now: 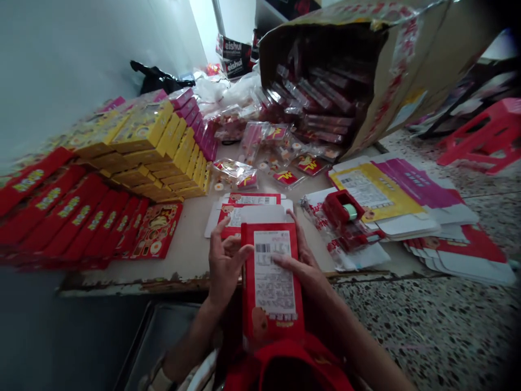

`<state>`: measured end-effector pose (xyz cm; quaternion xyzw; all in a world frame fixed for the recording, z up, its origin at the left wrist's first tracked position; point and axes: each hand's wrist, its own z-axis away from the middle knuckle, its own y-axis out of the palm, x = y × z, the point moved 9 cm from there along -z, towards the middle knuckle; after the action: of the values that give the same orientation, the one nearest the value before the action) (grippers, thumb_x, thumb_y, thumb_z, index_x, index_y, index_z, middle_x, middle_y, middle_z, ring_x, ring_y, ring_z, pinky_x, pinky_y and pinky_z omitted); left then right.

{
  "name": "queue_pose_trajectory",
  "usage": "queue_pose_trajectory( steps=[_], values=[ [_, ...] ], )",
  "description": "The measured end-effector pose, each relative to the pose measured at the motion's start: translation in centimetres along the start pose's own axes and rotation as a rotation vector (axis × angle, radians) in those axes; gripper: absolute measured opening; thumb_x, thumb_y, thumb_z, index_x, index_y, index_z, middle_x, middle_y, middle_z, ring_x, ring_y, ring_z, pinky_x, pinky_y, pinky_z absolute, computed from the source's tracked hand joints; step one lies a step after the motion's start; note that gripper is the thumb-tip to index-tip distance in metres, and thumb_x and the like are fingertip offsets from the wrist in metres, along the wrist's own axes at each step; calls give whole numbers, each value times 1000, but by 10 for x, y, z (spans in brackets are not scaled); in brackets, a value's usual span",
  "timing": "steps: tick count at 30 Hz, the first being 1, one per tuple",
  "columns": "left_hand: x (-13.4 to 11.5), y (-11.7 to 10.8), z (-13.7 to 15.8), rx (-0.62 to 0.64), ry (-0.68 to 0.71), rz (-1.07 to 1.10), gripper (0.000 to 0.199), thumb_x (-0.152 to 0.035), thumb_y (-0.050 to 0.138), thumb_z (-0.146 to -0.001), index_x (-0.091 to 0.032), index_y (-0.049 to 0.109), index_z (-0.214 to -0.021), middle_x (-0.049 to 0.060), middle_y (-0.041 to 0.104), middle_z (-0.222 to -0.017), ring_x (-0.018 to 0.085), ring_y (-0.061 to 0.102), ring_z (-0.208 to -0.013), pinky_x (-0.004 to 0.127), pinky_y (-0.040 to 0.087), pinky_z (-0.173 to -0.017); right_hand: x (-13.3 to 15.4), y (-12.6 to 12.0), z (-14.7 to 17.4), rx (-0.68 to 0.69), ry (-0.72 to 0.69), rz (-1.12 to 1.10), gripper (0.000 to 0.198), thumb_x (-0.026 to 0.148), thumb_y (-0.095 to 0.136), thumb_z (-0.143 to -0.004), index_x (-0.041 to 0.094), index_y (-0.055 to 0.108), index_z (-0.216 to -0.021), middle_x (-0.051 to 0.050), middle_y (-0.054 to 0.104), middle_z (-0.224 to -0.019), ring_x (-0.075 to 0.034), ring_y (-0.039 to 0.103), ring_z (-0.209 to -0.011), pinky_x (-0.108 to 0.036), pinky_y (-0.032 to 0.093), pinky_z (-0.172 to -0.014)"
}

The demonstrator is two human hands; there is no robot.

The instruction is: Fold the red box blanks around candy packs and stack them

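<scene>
Upright in front of me is a red cardboard box [248, 282] with a white printed label and barcode. A pale flap [262, 214] stands up at its top end. On the box's left edge my left hand [223, 260] has its thumb pressed, its fingers curled beside the upper corner. My right hand [307, 263] grips the other side, thumb lying across the label and fingers along the right edge. Just beyond, flat red-and-white box blanks [256, 199] lie on the table [191, 244], partly hidden by the box and hands.
Stacked red boxes [81, 217] and yellow boxes [142, 141] stand at left. Clear packets [285, 176] lie in the middle, before a tipped carton [401, 70] holding more. At right are a red tape dispenser [344, 209], yellow blanks [378, 190] and a red stool [484, 133].
</scene>
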<state>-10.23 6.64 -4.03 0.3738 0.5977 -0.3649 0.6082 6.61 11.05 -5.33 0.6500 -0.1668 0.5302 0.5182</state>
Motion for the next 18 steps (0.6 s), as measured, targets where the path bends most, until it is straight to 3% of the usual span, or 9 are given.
queue_pose_trajectory(
  steps=[5,9,11,13,16,18],
  values=[
    [40,11,16,184,-222,91,57,-68,67,-87,-29,62,-129,1,75,-86,21,72,-76,30,57,-68,-28,-20,4,-71,108,101,37,62,62,-92,31,56,-111,0,76,-92,-21,70,-68,-33,58,-59],
    [52,10,13,271,-351,84,44,-61,69,-89,-22,70,-107,4,76,-95,22,73,-86,30,57,-76,-31,-32,-6,-159,62,238,40,64,55,-97,25,55,-86,0,69,-77,-19,64,-64,-30,53,-57],
    [49,11,7,268,-363,123,36,-52,75,-87,-20,70,-101,4,75,-98,20,72,-89,29,57,-80,-20,-35,-9,-205,33,326,35,59,62,-94,25,56,-88,-1,71,-82,-19,66,-70,-28,54,-60],
    [40,11,-1,201,-326,195,38,-43,80,-84,-21,68,-112,2,73,-100,18,70,-89,28,57,-82,-10,-36,-10,-218,44,310,36,54,69,-90,26,57,-109,-1,75,-92,-21,70,-77,-29,56,-64],
    [27,15,-8,162,-269,230,56,-35,82,-82,-28,59,-132,-1,70,-96,16,69,-88,27,57,-82,-5,-36,-10,-186,149,188,62,46,73,-87,29,48,-142,-4,79,-104,-25,75,-85,-34,60,-70],
    [20,22,-9,241,-257,162,43,-37,79,-85,-25,67,-124,1,72,-95,17,68,-91,27,55,-85,-1,-42,-8,-198,164,215,48,43,73,-86,25,64,-130,-4,80,-101,-25,75,-88,-35,61,-74]
  ],
)
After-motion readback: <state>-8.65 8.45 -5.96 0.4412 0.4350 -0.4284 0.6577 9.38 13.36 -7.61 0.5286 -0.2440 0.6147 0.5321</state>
